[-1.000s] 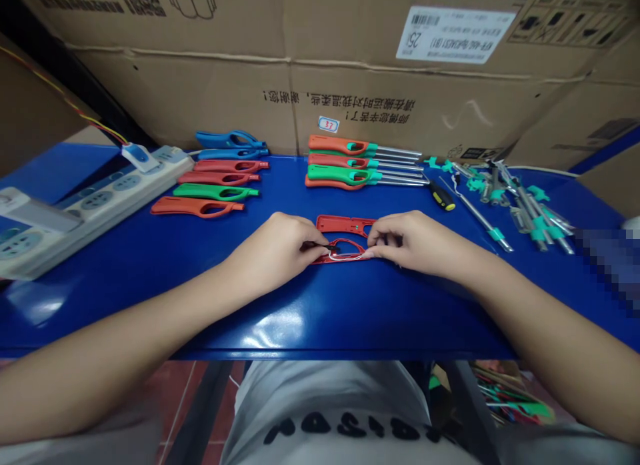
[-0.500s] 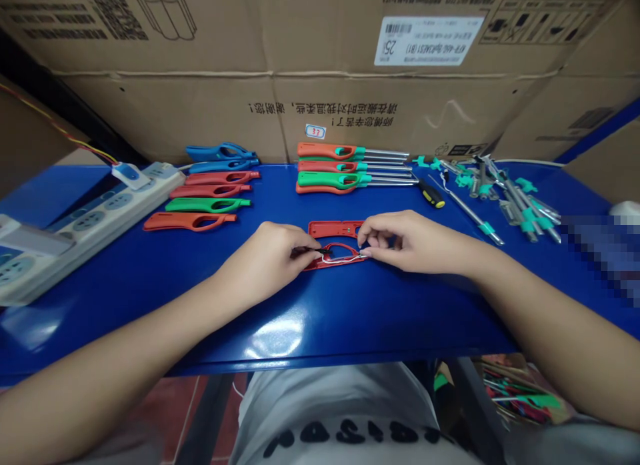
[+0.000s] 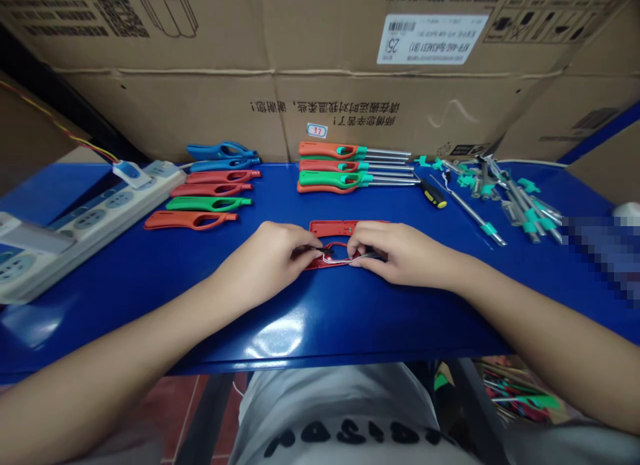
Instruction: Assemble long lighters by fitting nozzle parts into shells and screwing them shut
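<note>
On the table lie the two halves of a red gas lighter casing, the farther half [image 3: 326,228] whole in outline and the nearer half [image 3: 316,263] partly covered by fingers. My left hand [image 3: 280,251] pinches a small black part [image 3: 320,249] at the left end of the nearer half. A thin white wire [image 3: 336,260] runs from there along the casing's loop. The fingertips of my right hand [image 3: 395,250] close on this wire at the loop's right side. Something dark and thin shows under my right fingers; its kind is unclear.
Assembled lighters [image 3: 330,179] with metal tubes lie behind, beside a black-and-yellow screwdriver [image 3: 433,193]. Several coloured lighter handles [image 3: 190,220] lie left, near a power strip [image 3: 95,218]. Metal tubes with teal parts [image 3: 530,205] are heaped right. A cardboard box [image 3: 200,111] stands behind.
My right hand has moved a little left along the wire, over the right part of the casing. My left hand stays nearly where it was, still pinching the black part.
</note>
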`<control>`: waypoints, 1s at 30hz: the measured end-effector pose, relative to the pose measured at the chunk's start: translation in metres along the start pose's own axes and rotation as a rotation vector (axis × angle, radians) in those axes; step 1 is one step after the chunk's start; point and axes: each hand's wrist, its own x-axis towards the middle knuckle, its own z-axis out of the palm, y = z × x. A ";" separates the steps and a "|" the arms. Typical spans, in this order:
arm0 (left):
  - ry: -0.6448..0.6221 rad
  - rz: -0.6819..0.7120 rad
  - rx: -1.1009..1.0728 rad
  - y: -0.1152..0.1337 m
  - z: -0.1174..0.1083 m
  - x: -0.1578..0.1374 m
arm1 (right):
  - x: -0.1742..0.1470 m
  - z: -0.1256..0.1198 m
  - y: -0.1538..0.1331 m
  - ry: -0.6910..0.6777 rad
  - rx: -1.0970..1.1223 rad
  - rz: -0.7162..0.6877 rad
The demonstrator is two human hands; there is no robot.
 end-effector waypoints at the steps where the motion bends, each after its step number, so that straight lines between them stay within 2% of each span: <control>1: -0.002 -0.003 0.000 0.000 0.000 0.000 | 0.000 0.000 0.000 0.002 0.006 0.014; 10: -0.021 -0.019 -0.002 0.002 -0.003 0.000 | 0.003 0.001 0.004 0.055 0.163 0.049; 15: -0.017 -0.023 -0.008 0.002 -0.003 0.000 | 0.002 0.003 0.003 0.046 0.121 0.030; 25: -0.029 -0.048 -0.006 0.002 -0.003 0.000 | 0.004 0.004 0.001 0.076 0.151 0.115; 28: -0.023 -0.049 -0.009 0.001 -0.002 0.000 | 0.003 0.001 0.003 0.043 0.202 0.146; 30: -0.030 -0.042 -0.019 -0.001 -0.001 0.000 | 0.002 -0.001 0.005 -0.007 0.228 0.111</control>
